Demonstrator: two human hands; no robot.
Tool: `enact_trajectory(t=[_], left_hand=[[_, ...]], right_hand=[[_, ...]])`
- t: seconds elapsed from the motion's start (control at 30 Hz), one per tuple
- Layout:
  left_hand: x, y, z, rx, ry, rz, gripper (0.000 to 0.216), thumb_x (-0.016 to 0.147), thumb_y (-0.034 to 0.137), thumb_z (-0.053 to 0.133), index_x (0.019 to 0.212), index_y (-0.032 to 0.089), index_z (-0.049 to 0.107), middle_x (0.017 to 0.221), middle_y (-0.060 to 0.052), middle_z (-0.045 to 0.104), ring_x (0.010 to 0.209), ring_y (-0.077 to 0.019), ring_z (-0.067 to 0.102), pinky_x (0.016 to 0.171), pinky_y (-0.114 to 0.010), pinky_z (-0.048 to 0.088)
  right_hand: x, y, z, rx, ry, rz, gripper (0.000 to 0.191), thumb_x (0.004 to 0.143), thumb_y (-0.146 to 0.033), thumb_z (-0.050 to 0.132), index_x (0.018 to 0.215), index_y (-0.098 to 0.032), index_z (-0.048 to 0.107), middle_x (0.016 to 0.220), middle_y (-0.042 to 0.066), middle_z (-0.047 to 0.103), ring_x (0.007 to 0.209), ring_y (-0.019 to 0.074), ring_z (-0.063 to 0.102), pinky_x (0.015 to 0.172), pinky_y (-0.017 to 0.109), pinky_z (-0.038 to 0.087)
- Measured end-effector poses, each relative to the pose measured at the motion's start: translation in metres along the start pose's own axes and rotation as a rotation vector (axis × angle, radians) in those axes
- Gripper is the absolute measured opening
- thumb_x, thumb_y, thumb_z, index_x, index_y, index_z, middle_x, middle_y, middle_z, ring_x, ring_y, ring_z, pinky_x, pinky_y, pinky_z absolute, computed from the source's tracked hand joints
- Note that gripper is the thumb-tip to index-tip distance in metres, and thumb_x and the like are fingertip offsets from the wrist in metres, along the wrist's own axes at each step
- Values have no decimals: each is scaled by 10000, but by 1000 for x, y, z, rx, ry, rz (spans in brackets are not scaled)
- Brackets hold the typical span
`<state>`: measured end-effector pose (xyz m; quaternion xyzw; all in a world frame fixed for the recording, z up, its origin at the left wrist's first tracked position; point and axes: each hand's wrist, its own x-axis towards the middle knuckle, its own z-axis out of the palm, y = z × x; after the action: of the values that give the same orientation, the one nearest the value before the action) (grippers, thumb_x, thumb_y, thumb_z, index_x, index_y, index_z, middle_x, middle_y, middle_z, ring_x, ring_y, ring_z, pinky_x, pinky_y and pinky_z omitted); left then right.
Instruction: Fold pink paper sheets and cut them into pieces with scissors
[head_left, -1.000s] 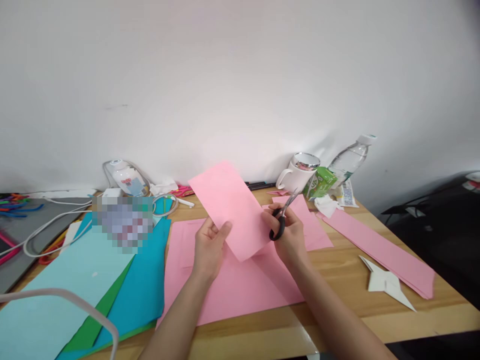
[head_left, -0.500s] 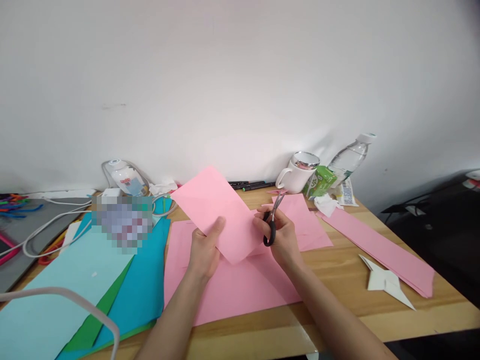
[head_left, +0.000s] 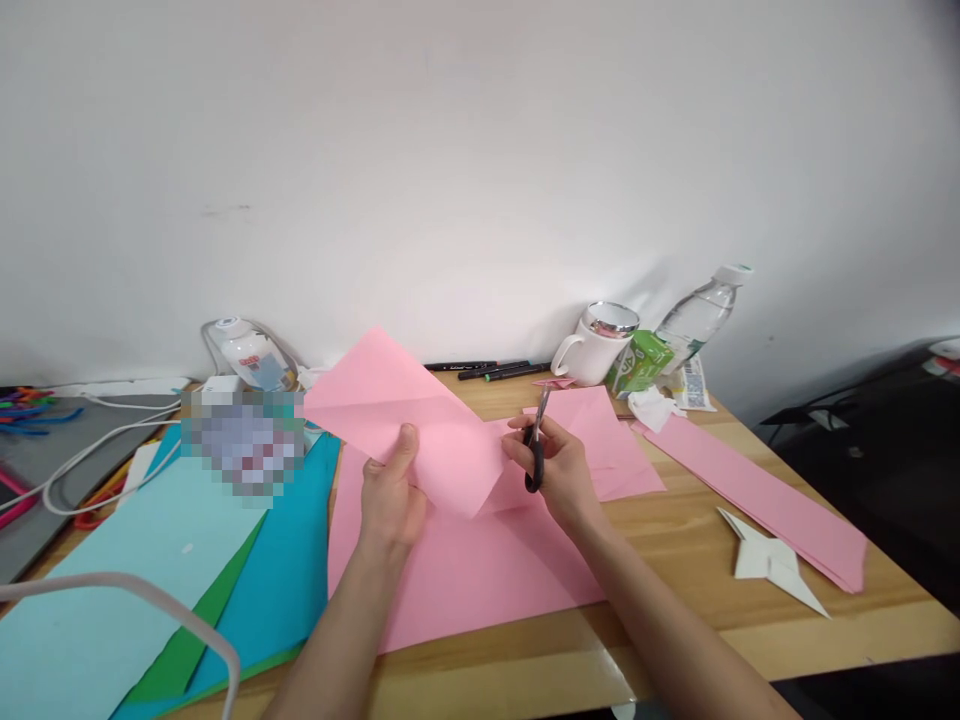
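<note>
A sheet of pink paper (head_left: 442,430) is raised above the table, tilted, with its left part bent along a crease. My left hand (head_left: 394,495) is closed on its lower edge, thumb lying on top. Black-handled scissors (head_left: 535,455) hang in my right hand (head_left: 562,470), blades pointing up and away from me. The fingertips of that hand are at the sheet's right side; whether they pinch it I cannot tell. Below both hands lies a larger pink sheet (head_left: 480,590). Another pink piece (head_left: 615,450) lies to the right of the scissors.
Pink strips (head_left: 757,490) and a folded white paper star (head_left: 772,570) lie at the right. Behind stand a white mug (head_left: 592,345), a green carton (head_left: 641,365), a tilted water bottle (head_left: 697,320) and pens (head_left: 517,370). Blue sheets (head_left: 292,540) and a cable (head_left: 150,595) occupy the left.
The raised pink sheet and my left hand have moved slightly left, and the sheet now shows a bend on its left side. The scissors have turned a little more upright in my right hand.
</note>
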<state>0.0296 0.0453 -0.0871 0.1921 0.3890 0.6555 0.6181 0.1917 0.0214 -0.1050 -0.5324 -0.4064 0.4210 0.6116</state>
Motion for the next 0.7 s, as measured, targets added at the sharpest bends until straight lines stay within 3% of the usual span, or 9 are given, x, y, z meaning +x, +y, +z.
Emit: enact_trajectory(t=[0.23,0.33,0.47,0.7], left_hand=[[13,10,-8,-17,58,105,215,747,213,682,958,250,665,1131,-7,674,1200,-213,510,948,-336,477],[12,7,-7,-6,18,60,212,752,210,676,961,240,667,1082,-19,695,1137,-211,563,935,-333,487],[10,2,-6,-36,8,-56,165,788,208,632,948,213,671,1029,-40,712,1107,-207,583,906,-317,504],[12,-1,-7,-66,-45,-165,173,788,227,637,952,176,662,1088,-68,689,1161,-191,542,938,-273,470]], right_hand=[[6,-1,-6,26,-1,-12,324,615,-333,757,848,-180,590,657,10,631,595,148,554,533,272,422],[5,1,-5,73,-102,-52,357,613,-343,764,886,-192,592,683,0,611,619,151,559,593,301,455],[0,2,-1,46,-212,-61,318,592,-319,784,824,-202,600,664,-38,537,563,108,472,541,256,407],[-4,0,7,2,-135,-113,248,628,-306,750,714,-184,551,620,-48,461,557,97,391,517,233,338]])
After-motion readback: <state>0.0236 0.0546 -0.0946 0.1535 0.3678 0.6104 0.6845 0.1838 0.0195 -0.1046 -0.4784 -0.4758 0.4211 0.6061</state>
